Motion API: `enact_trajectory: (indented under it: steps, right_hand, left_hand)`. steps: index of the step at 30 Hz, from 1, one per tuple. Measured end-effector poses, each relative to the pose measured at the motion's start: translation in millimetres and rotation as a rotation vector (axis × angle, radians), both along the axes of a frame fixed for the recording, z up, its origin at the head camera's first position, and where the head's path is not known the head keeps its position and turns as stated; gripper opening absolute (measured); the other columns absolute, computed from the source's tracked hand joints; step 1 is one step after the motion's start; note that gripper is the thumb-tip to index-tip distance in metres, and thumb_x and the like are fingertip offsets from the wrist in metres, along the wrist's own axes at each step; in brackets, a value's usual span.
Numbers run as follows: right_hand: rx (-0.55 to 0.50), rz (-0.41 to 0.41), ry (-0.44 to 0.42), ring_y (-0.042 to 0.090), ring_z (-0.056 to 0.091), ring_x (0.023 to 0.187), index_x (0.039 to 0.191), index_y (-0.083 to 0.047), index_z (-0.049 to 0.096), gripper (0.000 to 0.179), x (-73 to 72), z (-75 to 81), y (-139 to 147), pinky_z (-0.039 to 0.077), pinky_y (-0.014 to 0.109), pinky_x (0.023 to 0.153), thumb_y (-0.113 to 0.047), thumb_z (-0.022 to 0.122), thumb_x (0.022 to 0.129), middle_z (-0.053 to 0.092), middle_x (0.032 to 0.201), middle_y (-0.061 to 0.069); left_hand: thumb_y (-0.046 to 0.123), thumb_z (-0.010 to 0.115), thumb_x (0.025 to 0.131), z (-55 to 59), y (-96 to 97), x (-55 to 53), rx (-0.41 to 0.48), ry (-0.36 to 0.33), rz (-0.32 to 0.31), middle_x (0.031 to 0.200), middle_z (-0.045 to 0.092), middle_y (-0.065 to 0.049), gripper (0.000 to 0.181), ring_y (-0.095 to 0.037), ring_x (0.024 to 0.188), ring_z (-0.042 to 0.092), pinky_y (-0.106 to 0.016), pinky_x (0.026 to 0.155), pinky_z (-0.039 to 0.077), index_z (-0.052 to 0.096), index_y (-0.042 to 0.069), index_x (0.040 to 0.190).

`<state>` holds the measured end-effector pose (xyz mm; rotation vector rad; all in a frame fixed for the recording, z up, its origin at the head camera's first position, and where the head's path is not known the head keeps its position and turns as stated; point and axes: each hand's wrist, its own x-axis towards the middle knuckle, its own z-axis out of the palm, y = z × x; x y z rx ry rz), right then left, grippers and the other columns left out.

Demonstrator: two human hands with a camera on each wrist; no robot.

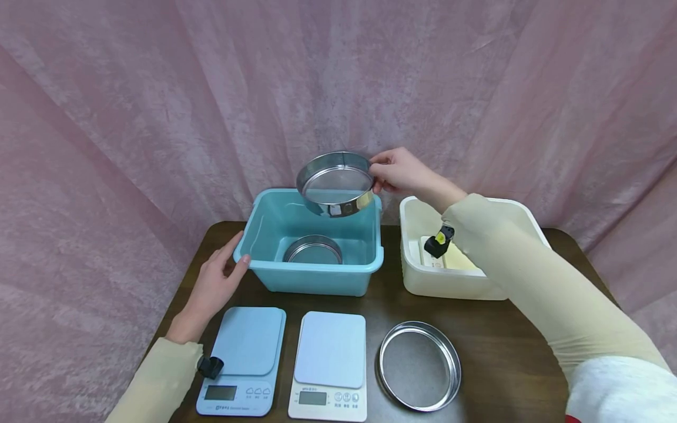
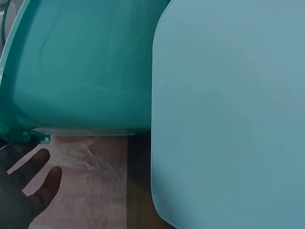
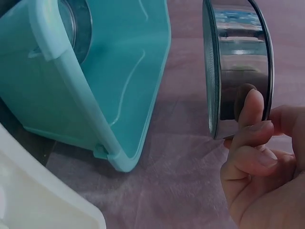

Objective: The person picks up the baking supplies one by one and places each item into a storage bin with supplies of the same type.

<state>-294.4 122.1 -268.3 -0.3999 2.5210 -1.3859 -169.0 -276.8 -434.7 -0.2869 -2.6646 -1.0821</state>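
My right hand (image 1: 398,171) pinches the right edge of a round metal sieve (image 1: 338,187), tilted above the back of a blue plastic bin (image 1: 312,281). In the right wrist view the sieve's shiny side wall (image 3: 242,62) stands on edge, fingertips against it. A second, smaller-looking round metal sieve (image 1: 314,240) sits inside the bin, its lower part hidden by the front wall. At the bin's front left corner rests my left hand (image 1: 214,285), thumb by the rim and fingers extended along the left side.
Two kitchen scales stand in front, a blue one (image 1: 252,341) and a white one (image 1: 330,351). A round metal sieve or pan (image 1: 420,365) lies right of them. A cream bin (image 1: 449,287) holding pale items is under my right forearm. A pink curtain (image 1: 338,76) hangs behind the table (image 1: 497,329).
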Motion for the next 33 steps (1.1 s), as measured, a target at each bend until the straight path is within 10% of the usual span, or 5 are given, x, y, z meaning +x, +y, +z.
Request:
enact_trajectory:
  steps: [33]
  right_hand:
    - [0.159, 0.164, -0.149, 0.012, 0.061, 0.055, 0.136, 0.002, 0.063, 0.037, -25.5, -38.8, -64.5, 0.046, 0.025, 0.052, -0.012, 0.052, 0.105, 0.070, 0.068, 0.004]
  left_hand:
    - [0.031, 0.058, 0.108, 0.9, 1.9, 7.9, 0.002, -0.008, -0.002, 0.142, 0.057, -0.023, 0.061, -0.032, 0.106, 0.060, -0.049, 0.081, 0.055, 0.037, 0.017, 0.163]
